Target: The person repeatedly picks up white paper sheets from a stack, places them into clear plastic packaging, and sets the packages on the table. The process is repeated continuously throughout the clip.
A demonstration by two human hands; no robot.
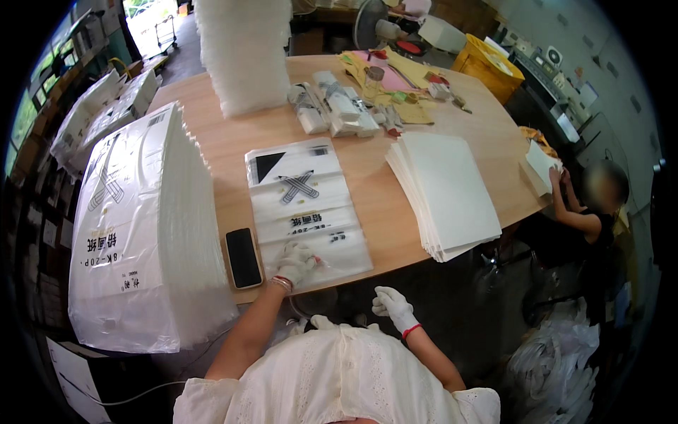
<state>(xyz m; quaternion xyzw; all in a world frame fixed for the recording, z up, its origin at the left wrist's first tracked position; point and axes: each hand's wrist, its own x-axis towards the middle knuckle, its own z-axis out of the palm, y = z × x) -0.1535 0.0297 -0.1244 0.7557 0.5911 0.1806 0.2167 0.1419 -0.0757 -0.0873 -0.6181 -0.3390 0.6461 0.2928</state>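
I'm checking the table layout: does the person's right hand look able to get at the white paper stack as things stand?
Probably yes. The right hand is off the table's near edge, and nothing appears to stand between it and the white paper stack.

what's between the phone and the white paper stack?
Head view: flat printed plastic packaging, the left hand on its near end, then a bare strip of tabletop.
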